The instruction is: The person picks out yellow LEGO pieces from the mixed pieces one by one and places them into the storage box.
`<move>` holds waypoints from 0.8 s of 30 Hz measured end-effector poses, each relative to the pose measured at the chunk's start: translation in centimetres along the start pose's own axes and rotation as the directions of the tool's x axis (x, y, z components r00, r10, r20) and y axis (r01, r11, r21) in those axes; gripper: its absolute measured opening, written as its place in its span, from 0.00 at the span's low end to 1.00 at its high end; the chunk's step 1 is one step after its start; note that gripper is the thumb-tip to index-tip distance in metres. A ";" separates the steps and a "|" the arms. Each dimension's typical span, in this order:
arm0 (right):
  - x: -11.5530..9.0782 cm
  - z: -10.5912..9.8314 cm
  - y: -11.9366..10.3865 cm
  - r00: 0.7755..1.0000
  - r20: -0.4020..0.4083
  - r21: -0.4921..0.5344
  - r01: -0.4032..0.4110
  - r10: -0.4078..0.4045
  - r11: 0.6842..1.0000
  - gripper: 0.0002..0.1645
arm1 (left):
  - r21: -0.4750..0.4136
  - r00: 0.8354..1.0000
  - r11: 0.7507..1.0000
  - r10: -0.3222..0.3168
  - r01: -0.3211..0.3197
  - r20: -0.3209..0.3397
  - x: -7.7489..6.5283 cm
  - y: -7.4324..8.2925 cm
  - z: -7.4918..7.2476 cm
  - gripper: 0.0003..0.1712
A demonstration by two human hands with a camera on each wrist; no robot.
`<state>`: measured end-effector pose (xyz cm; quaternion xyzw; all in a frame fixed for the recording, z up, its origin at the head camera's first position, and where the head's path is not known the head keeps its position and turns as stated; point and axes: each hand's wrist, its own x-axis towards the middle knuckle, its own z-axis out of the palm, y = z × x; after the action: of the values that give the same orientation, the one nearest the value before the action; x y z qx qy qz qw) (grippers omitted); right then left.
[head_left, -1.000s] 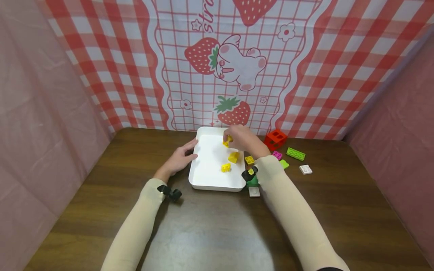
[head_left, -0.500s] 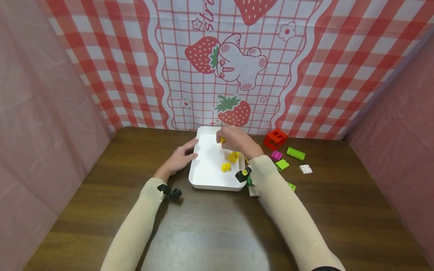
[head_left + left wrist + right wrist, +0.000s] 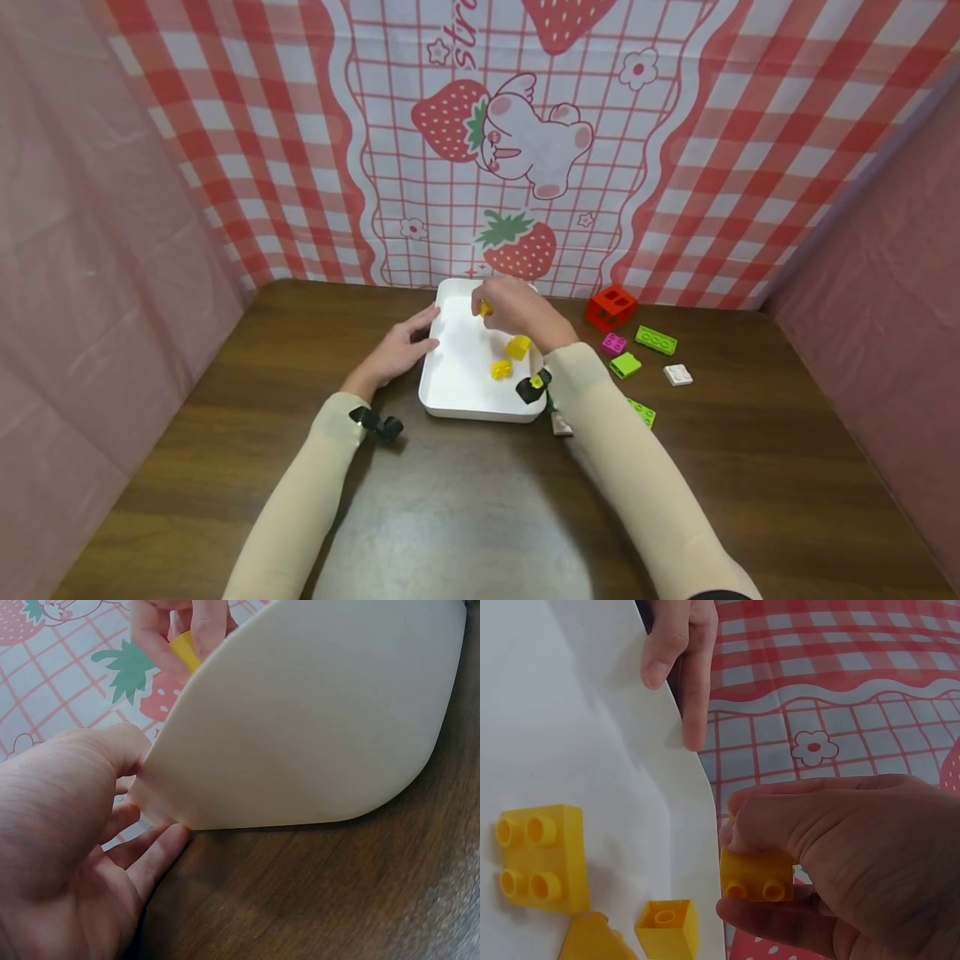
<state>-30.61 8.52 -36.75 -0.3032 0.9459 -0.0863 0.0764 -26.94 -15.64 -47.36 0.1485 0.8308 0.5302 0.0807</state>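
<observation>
A shallow white tray (image 3: 461, 400) lies on the table. At its left side my left hand (image 3: 395, 354) holds the wall, thumb over the rim and fingers against the outside, as the left wrist view shows. Over the tray's far part, my right hand (image 3: 517, 310) pinches a yellow toy brick (image 3: 756, 874) between thumb and fingers; two studs show and the rest is covered. Inside the tray are a four-stud yellow brick (image 3: 544, 855), a sloped yellow piece (image 3: 592, 941) and a small yellow block (image 3: 667, 930).
Right of the tray lie a red open-frame block (image 3: 611, 308), a magenta brick (image 3: 613, 343), several lime bricks (image 3: 656, 340) and a white piece (image 3: 678, 375). My right forearm partly covers another lime brick (image 3: 642, 412) and a pale piece (image 3: 561, 425). A checked cloth (image 3: 300, 167) hangs behind.
My right hand has moved left over the tray with the yellow brick, uncovering more lime bricks on the right. My left hand stays at the tray's side.
</observation>
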 end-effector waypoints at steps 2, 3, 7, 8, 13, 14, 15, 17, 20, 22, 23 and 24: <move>0.0 0.1 0.1 1.000 0.004 -0.002 0.001 -0.001 1.000 0.13 | 0.000 1.000 1.000 -0.001 0.001 0.002 0.0 0.0 0.0 0.39; 0.0 0.1 0.1 1.000 0.007 -0.003 0.003 -0.003 1.000 0.13 | 0.000 1.000 1.000 -0.002 0.002 0.003 0.0 0.0 0.0 0.39; 0.0 0.4 0.2 1.000 0.027 -0.003 0.005 -0.005 1.000 0.13 | -0.004 1.000 1.000 -0.006 0.006 0.004 0.0 -0.1 0.0 0.39; 0.0 0.5 0.2 0.999 0.035 -0.002 0.003 -0.003 1.000 0.13 | -0.004 1.000 1.000 -0.007 0.007 0.004 0.0 -0.1 0.0 0.39; -0.1 0.9 0.0 0.998 0.064 0.005 0.000 -0.001 1.000 0.14 | -0.010 1.000 1.000 -0.016 0.016 0.004 0.0 0.0 -0.1 0.39; -0.1 1.0 0.0 0.998 0.069 0.005 0.002 -0.002 1.000 0.14 | -0.011 1.000 1.000 -0.018 0.018 0.005 -0.1 0.0 -0.1 0.39; -0.1 1.0 -0.1 0.997 0.072 0.004 0.003 -0.003 1.000 0.14 | -0.012 1.000 1.000 -0.020 0.020 0.005 -0.1 0.0 -0.1 0.39; -0.1 1.2 -0.2 0.997 0.076 0.007 0.002 -0.002 1.000 0.14 | -0.011 1.000 1.000 -0.021 0.021 0.006 -0.1 0.0 -0.1 0.39; -0.1 1.5 -0.3 0.996 0.086 0.017 0.000 -0.001 1.000 0.14 | -0.005 1.000 1.000 -0.019 0.019 0.010 -0.1 -0.1 -0.1 0.39; 0.0 1.7 -0.2 0.995 0.098 0.031 0.000 -0.003 1.000 0.14 | 0.002 1.000 1.000 -0.016 0.016 0.012 0.0 -0.1 -0.1 0.39; 0.1 1.9 -0.1 0.994 0.108 0.036 0.001 -0.005 0.999 0.14 | 0.005 1.000 1.000 -0.015 0.015 0.012 0.0 -0.1 -0.1 0.39; 0.2 2.1 0.0 0.993 0.116 0.044 0.003 -0.008 0.999 0.13 | 0.007 1.000 1.000 -0.015 0.015 0.013 0.0 -0.2 -0.1 0.39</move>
<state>-30.40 8.18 -38.77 -0.3085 0.9370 -0.0894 0.1374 -27.03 -15.78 -47.46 0.1459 0.8331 0.5259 0.0897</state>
